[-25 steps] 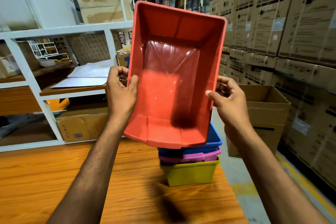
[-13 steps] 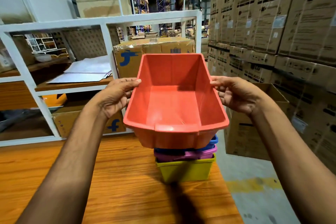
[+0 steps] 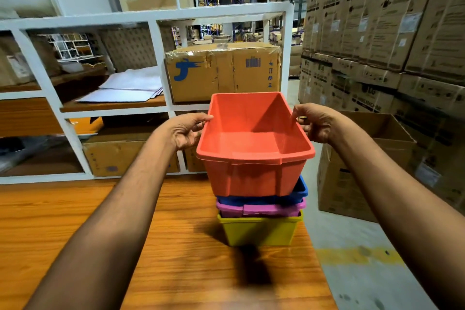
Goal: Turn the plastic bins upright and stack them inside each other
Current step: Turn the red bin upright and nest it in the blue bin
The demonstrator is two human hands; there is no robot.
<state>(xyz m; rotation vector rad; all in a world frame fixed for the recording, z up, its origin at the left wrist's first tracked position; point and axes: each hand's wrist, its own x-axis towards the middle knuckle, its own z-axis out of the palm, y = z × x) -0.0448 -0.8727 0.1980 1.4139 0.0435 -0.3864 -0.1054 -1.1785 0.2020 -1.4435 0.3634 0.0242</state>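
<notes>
Smooth rectangular red plastic bin (image 3: 254, 173) between hands (image 3: 187, 131).

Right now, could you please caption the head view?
Left hand and right hand hold upright red bin over nested bins.

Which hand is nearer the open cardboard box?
Right. The right hand holds the red bin beside the open cardboard box; the left hand holds its opposite rim.

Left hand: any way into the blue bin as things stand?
Probably not. The left hand grips the red bin by its rim, and the red bin fills the blue bin's opening from above. Only the blue bin's rim shows.
</notes>
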